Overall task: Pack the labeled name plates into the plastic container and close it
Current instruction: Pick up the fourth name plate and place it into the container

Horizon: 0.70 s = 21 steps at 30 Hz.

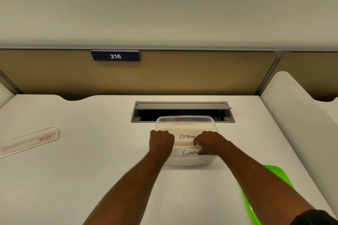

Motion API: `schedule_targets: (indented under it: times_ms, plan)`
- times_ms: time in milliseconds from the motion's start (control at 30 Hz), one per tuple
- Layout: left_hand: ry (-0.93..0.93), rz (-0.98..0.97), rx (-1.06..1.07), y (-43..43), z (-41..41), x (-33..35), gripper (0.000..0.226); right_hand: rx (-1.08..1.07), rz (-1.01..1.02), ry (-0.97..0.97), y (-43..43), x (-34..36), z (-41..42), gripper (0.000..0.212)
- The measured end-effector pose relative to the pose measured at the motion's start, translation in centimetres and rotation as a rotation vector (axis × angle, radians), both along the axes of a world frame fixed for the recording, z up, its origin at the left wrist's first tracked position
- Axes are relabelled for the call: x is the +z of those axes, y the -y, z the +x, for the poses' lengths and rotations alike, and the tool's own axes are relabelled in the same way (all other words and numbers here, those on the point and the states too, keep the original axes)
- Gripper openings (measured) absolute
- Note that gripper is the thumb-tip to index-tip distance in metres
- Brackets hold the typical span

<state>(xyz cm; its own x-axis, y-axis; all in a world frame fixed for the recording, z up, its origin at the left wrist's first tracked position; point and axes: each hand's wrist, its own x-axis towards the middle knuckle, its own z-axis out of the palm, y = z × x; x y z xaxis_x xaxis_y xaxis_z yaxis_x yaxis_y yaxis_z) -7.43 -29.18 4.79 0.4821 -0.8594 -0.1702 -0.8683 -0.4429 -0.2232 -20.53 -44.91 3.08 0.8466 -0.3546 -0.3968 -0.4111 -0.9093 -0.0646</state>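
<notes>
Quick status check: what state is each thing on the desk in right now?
Container: open, no lid on, upright on the desk.
OSTRICH plate: in the container, both hands on it.
GIRAFFE plate: in the container, nearer the person.
Green lid: off, lying on the desk to the right.
Spare clear plate: on the desk at left, unpacked, not hand-labeled.
Cable hatch: flap open.
Left hand: closed on the OSTRICH plate.
Right hand: fingers on the OSTRICH plate.

A dark blue sign (pixel 115 56) clipped to the partition's top rail reads "216" in white. In the clear container (pixel 184 120), one name plate (pixel 186 136) says "OSTRICH", the nearer plate (pixel 190 152) "GIRAFFE" — both handwritten. The empty clear holder (pixel 29 141) lying at left carries a red "GEMSON" label — smaller print below is unreadable.
</notes>
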Motion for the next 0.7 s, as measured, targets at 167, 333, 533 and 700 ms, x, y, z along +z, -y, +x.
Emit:
schedule_targets:
  times_ms: [167, 333, 533, 700]
  plan:
    - [-0.009, -0.009, -0.004, -0.1, 0.2, -0.2, 0.011, 0.009, -0.013, -0.015, -0.1, 0.0, 0.1, 0.045]
    - [-0.048, -0.085, -0.007, -0.7, 0.5, -0.3, 0.014, -0.009, 0.001, -0.019, -0.4, 0.6, 0.1, 0.048]
    - [-0.238, -0.259, 0.003, -2.0, 1.5, -0.1, 0.031, -0.028, -0.006, 0.059, -1.6, 2.5, 1.1, 0.045]
    - [-0.304, -0.581, -0.009, -4.8, 2.4, 1.5, 0.034, -0.075, -0.007, 0.227, -3.7, 4.5, 3.7, 0.033]
